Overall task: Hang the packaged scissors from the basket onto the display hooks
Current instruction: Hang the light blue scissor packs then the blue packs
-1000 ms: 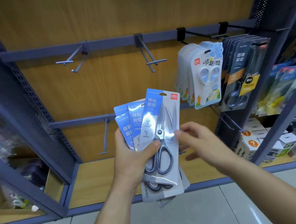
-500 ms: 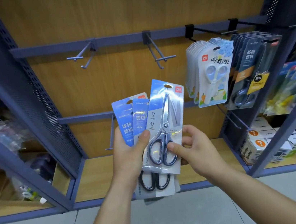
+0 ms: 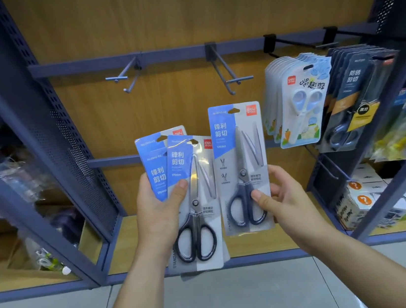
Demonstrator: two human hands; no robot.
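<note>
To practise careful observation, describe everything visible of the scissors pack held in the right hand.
The pack is a card, blue at upper left, pale grey elsewhere, with a red logo at top right and a hang slot at top centre. Clear plastic covers scissors with shiny blades pointing up and dark handles. It is upright, below an empty hook, apart from the other packs. The right hand pinches its lower part, thumb on the front.
</note>
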